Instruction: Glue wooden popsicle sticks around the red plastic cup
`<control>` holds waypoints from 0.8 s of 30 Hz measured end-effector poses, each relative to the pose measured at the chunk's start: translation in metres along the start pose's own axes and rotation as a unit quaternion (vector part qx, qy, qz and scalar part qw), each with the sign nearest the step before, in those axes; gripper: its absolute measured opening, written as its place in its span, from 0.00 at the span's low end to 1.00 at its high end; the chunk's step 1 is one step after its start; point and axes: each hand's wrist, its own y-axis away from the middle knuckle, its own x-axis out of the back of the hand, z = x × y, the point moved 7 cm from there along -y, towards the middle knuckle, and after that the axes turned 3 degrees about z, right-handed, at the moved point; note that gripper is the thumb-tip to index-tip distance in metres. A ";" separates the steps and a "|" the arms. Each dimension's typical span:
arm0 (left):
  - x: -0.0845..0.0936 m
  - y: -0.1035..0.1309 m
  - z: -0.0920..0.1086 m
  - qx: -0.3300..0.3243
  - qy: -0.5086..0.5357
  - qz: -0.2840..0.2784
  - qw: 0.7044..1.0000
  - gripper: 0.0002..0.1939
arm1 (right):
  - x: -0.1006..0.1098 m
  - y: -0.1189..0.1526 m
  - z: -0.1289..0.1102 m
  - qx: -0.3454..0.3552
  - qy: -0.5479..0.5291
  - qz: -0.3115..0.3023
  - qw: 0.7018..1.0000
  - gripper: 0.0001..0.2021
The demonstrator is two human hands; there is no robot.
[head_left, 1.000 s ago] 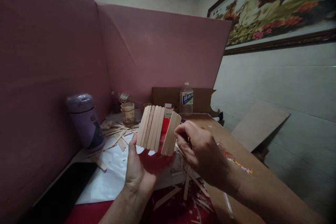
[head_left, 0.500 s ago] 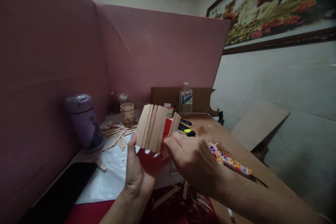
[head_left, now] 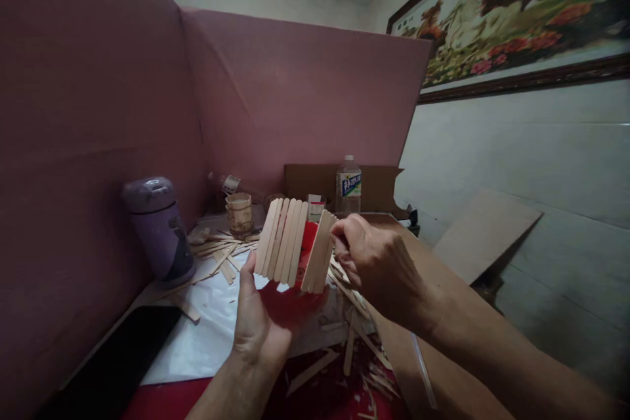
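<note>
A red container (head_left: 309, 236) has upright wooden craft sticks (head_left: 284, 241) side by side around its outside, with a gap where red shows. My left hand (head_left: 260, 321) grips it from the lower left, thumb against the leftmost sticks. At the right of the gap stand more sticks (head_left: 319, 252), slightly tilted. My right hand (head_left: 367, 252) is closed, its fingertips pinched at the upper edge of these right-hand sticks; whatever they hold there is too small to tell.
Loose sticks (head_left: 224, 259) lie on white sheeting (head_left: 197, 348) beside a purple flask (head_left: 160, 230). A stick-covered cup (head_left: 239, 213) and a plastic bottle (head_left: 349, 187) stand behind. Stick scraps (head_left: 381, 380) lie in front, a black object (head_left: 118, 354) at left.
My right hand has moved right and up from the gap to the right-hand sticks. The container has turned slightly, showing more sticks at its right. My left hand keeps its grip.
</note>
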 end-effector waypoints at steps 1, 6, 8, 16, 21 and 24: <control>0.000 0.000 0.000 0.000 0.001 0.000 1.000 0.29 | -0.001 0.002 -0.001 -0.004 -0.033 -0.007 0.999 0.11; 0.000 -0.002 0.001 -0.010 0.003 0.004 1.000 0.28 | -0.010 0.012 -0.024 0.046 -0.122 -0.067 0.989 0.10; -0.001 -0.003 0.002 -0.023 0.008 -0.002 1.000 0.26 | -0.011 0.012 -0.031 0.074 -0.107 -0.067 0.989 0.10; 0.001 -0.003 0.002 -0.018 -0.003 -0.001 1.000 0.23 | -0.009 0.004 -0.040 0.183 0.013 -0.058 0.981 0.13; 0.000 -0.003 -0.001 0.009 -0.018 -0.003 1.000 0.26 | 0.000 0.005 -0.007 0.059 0.022 -0.007 0.998 0.13; -0.001 -0.003 0.000 0.017 -0.007 -0.008 1.000 0.26 | -0.002 0.022 0.022 -0.044 -0.034 -0.043 0.998 0.09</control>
